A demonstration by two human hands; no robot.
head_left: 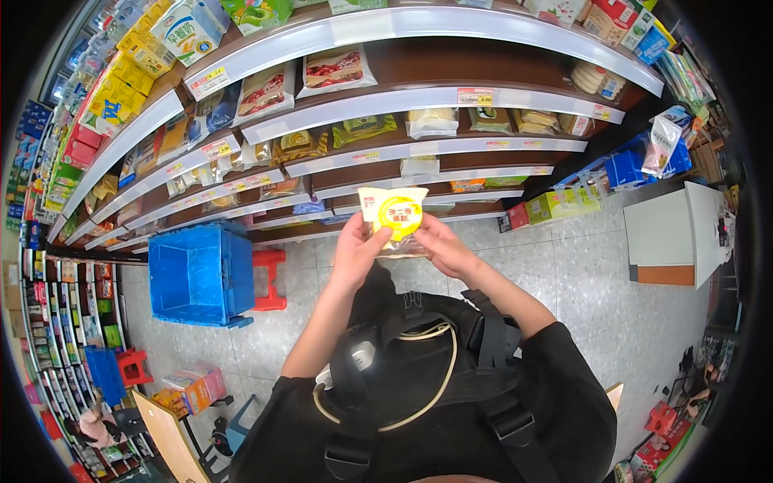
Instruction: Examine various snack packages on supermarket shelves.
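Observation:
A pale cream snack package (386, 201) with a round yellow label is held upright at chest height in front of the shelving. My left hand (363, 245) grips its left side, with the thumb over the lower front. My right hand (440, 251) has closed round its lower right corner. The bottom of the package looks like clear plastic. Just beyond it are shelf rows with bagged baked goods (364, 127) and red-printed white bags (334, 71).
A blue crate (189, 274) sits left of me by a red stool (270, 282). A white-topped cabinet (668, 241) is at right, green boxes (555, 208) along the shelf base. A wooden board (169, 427) stands lower left. Someone in pink (98, 425) is at the far lower left.

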